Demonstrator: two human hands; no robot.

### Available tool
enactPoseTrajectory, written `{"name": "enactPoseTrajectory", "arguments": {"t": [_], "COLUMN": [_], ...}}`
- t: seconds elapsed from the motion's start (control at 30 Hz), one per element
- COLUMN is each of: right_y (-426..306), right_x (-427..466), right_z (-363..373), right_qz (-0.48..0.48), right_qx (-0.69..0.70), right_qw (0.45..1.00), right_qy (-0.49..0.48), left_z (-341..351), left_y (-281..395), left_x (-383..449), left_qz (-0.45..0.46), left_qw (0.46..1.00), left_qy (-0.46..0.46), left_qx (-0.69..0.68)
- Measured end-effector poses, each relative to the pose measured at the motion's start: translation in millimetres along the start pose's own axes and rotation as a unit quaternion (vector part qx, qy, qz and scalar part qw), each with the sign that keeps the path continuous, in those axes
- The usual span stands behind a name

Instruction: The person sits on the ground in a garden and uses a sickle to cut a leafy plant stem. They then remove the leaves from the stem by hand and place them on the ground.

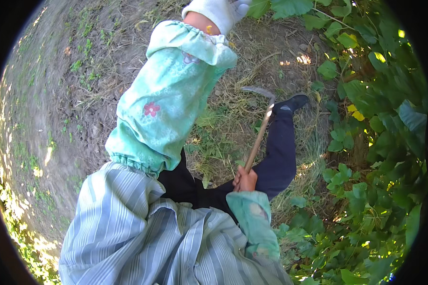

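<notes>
My right hand (246, 179), bare, is closed around the wooden handle of a sickle (259, 140) in front of my lap. The sickle's curved metal blade (258, 89) points left, just above dry grass and beside my shoe. My left hand (224, 13), in a white knit glove, reaches forward to the upper edge of the view. Its fingers are partly cut off there, close by a broad green leaf (259, 8). Whether they grip anything cannot be seen. A mint-green flowered sleeve cover (171, 96) wraps my left forearm.
A dense wall of leafy vines (381, 117) lines the right side, with a few yellow leaves (356, 112). My dark trouser leg (281, 149) and black shoe (295, 102) extend forward near it. Weeds (214, 142) and straw cover the ground between my legs; bare soil (60, 99) lies left.
</notes>
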State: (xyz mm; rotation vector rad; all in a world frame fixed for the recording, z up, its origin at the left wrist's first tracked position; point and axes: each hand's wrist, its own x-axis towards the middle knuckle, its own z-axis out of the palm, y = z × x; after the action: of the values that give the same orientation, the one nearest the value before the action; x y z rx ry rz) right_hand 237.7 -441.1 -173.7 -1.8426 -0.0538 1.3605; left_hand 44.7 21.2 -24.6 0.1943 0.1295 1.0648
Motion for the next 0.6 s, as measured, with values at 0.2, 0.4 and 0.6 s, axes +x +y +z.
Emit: {"name": "enactPoseTrajectory", "arguments": {"t": [0.2, 0.4, 0.6], "right_y": [-12, 22, 15], "right_x": [75, -37, -21], "right_z": [12, -3, 5], "right_qz": [0.001, 0.113, -0.020], "right_qx": [0.029, 0.007, -0.070], "right_qw": [0.996, 0.991, 0.997], "right_qy": [0.086, -0.077, -0.016], "left_z": [-10, 2, 14], "left_y": [-13, 17, 19], "left_x": [3, -15, -21], "left_qz": [0.018, -0.012, -0.035], "left_qw": [0.998, 1.000, 0.998], "left_qy": [-0.028, 0.021, 0.048], "left_qx": [0.054, 0.013, -0.001]}}
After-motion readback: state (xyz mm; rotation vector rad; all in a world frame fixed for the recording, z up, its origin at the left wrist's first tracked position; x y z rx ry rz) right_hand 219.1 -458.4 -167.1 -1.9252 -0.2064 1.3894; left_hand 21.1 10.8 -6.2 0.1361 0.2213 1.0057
